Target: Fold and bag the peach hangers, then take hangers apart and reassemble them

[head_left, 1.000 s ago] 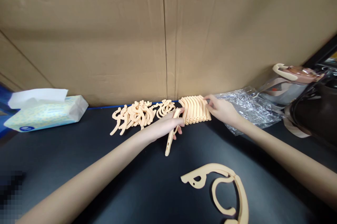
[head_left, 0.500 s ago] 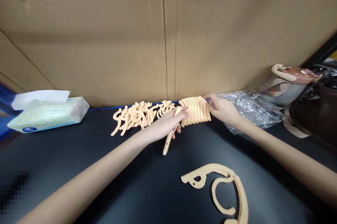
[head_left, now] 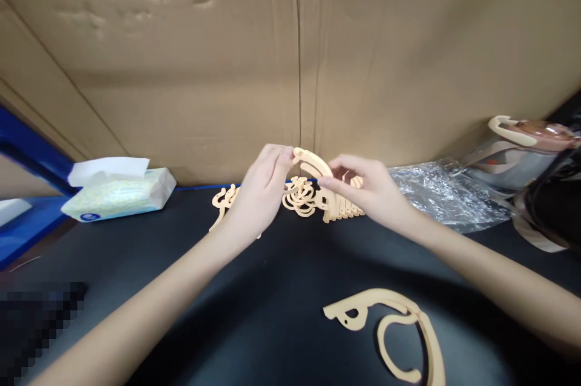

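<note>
Above the back of the table, a curved beige hanger arm [head_left: 315, 160] is held between both hands. My left hand [head_left: 263, 192] is closed on its left end, and my right hand [head_left: 370, 192] pinches its right end between thumb and fingers. A second beige strip shows just under the arm; whether it is a separate piece I cannot tell. Behind and below my hands lie a row of hanger arms [head_left: 345, 209] and a heap of small beige hooks [head_left: 300, 198]. My left hand partly hides more beige hooked pieces [head_left: 221, 199].
A folding hanger [head_left: 379, 296] with its hook lies at the front right. At the left stands a tissue pack [head_left: 120, 195]. Clear plastic wrap [head_left: 447, 195] and a pink-lidded bottle [head_left: 521, 147] are at the right. A cardboard wall [head_left: 218, 95] rises behind the table.
My left hand has lifted the beige piece from over the table. My right hand has left the row of arms and now grips the raised piece too. The view has shifted slightly.
</note>
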